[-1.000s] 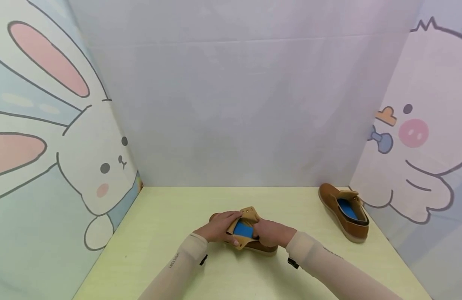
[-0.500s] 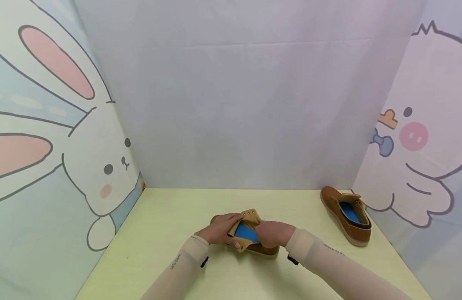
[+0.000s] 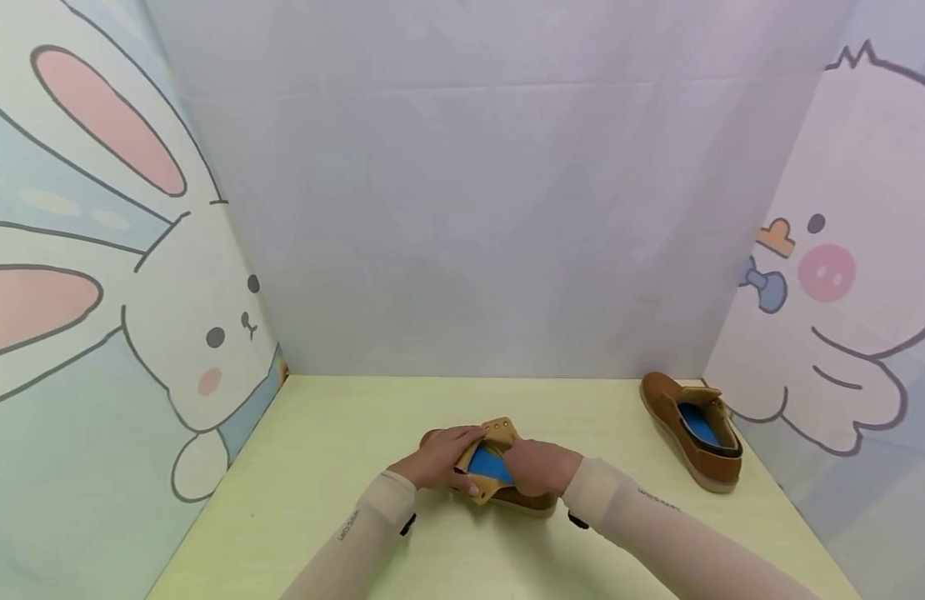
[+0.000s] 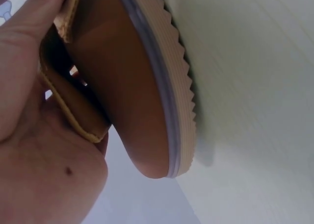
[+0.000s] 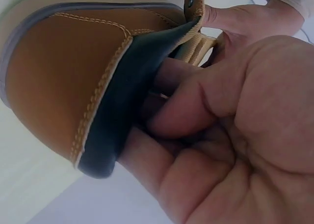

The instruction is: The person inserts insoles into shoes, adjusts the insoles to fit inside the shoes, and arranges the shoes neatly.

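A brown lace-up shoe (image 3: 536,503) with a tan lining lies on the table, its toe to the left, a blue insole (image 3: 488,465) showing within. My left hand (image 3: 437,460) grips its front, fingers over the upper and thumb by a lace flap; the left wrist view shows the thumb close up against that tan-edged flap. My right hand (image 3: 537,468) reaches into the opening at the heel end. In the right wrist view, its bent fingers and thumb (image 5: 184,111) go in past the dark padded collar (image 5: 117,106). The fingertips are hidden, so I cannot tell what they hold.
A matching brown shoe (image 3: 721,467) with a blue insole stands at the table's right side, near the back. Cartoon-printed side panels and a pale grey back wall (image 3: 462,250) enclose the pale yellow table (image 3: 342,417).
My right hand, still inside the shoe's opening, has shifted slightly left. The left hand keeps its grip. The whole head view has moved a little.
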A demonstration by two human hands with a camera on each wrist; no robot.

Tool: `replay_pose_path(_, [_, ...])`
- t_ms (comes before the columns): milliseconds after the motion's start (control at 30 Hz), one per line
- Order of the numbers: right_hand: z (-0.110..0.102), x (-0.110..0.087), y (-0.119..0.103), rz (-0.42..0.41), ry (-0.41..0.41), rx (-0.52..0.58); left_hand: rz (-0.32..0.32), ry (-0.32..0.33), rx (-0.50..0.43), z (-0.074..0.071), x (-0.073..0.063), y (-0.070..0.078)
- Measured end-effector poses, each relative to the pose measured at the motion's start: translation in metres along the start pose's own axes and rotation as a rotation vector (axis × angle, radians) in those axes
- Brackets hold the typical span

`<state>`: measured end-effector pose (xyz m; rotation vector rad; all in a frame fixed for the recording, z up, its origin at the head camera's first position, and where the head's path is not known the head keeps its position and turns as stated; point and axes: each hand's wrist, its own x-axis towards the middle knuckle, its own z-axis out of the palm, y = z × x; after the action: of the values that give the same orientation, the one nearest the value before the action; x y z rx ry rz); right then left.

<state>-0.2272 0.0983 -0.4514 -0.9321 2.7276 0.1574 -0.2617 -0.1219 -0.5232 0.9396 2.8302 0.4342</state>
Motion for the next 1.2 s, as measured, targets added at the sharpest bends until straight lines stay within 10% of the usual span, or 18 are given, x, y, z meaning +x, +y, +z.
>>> replay_pose_path(1200, [-0.001, 0.012, 0.005, 0.074, -0.181, 0.053, -0.003, 0.004, -0.036, -0.003, -0.004, 0.003])
